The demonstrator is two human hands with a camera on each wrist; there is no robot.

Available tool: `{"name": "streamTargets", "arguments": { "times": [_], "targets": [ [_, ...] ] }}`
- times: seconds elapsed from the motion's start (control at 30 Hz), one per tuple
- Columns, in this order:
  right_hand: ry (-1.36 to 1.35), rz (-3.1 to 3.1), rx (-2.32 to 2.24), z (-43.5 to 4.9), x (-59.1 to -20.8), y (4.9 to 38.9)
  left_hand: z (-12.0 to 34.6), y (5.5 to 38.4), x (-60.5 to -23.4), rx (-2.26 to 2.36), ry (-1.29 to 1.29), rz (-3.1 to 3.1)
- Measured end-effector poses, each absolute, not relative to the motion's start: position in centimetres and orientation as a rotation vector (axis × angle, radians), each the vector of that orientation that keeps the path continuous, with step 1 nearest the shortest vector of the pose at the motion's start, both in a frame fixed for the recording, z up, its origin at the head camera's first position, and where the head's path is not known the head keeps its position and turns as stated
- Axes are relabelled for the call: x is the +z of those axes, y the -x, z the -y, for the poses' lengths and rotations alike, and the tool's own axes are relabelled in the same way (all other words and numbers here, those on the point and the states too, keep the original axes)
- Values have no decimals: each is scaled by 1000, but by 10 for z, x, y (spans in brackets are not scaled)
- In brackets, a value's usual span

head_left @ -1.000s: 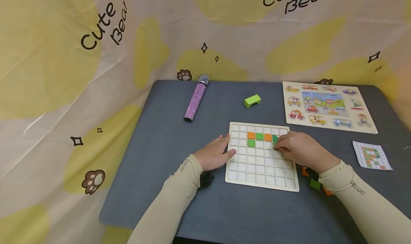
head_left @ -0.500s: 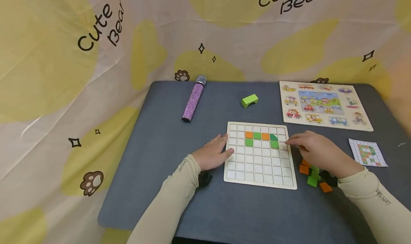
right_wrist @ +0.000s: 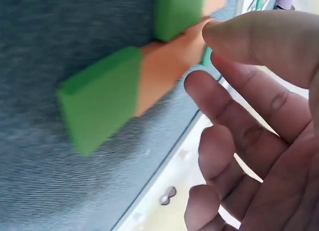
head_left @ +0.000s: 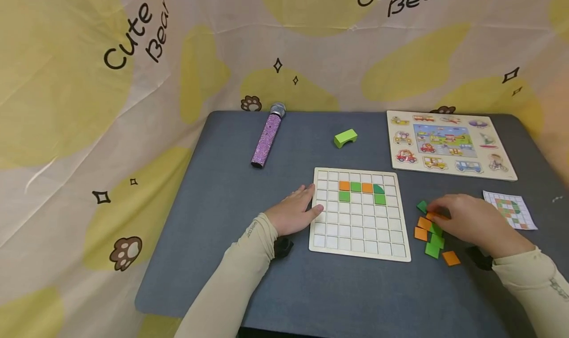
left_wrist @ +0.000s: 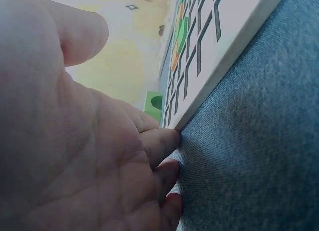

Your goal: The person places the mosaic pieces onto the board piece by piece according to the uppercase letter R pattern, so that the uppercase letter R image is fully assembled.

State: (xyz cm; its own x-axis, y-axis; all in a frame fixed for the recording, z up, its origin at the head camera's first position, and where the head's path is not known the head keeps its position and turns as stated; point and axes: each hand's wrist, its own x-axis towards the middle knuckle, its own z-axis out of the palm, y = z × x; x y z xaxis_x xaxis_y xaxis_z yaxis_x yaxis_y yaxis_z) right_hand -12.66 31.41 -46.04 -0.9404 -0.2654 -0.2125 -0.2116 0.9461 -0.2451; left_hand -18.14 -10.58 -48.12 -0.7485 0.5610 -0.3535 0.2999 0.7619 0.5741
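Note:
My left hand (head_left: 291, 212) rests at the left edge of a white grid board (head_left: 360, 236), with its fingers extended and the thumb over the border. Several coloured square tiles sit in its upper cells, among them an orange tile (head_left: 344, 186), a green tile (head_left: 344, 196) and a darker green rounded tile (head_left: 378, 189). Right of the board, my right hand (head_left: 475, 222) reaches into a loose pile of tiles (head_left: 425, 223). Its thumb and index finger pinch an orange tile (right_wrist: 192, 41) there; the remaining fingers are loosely bent. A green tile (right_wrist: 102, 99) lies close by.
A pattern card (head_left: 508, 209) lies right of the right hand. Behind the board are a green arch block (head_left: 345, 138), a purple glittery microphone (head_left: 267, 139) and a vehicle picture puzzle (head_left: 444, 165). A patterned cloth (head_left: 320, 56) hangs along the table's back edge.
My right hand has left the board's upper right, where a green tile now sits uncovered, and has moved right and down to the pile. My left hand stays at the board's edge.

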Motion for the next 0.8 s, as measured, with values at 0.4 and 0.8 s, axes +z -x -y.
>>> {"name": "streamTargets", "arguments": {
  "times": [0.4,0.8],
  "targets": [
    [373,-2959,-254,-312,-467,125,107,180,-483,673,-598,-2441],
    [393,-3060,-219,-288,-452,132,106,181,-481,677,-624,-2438]
  ]
}}
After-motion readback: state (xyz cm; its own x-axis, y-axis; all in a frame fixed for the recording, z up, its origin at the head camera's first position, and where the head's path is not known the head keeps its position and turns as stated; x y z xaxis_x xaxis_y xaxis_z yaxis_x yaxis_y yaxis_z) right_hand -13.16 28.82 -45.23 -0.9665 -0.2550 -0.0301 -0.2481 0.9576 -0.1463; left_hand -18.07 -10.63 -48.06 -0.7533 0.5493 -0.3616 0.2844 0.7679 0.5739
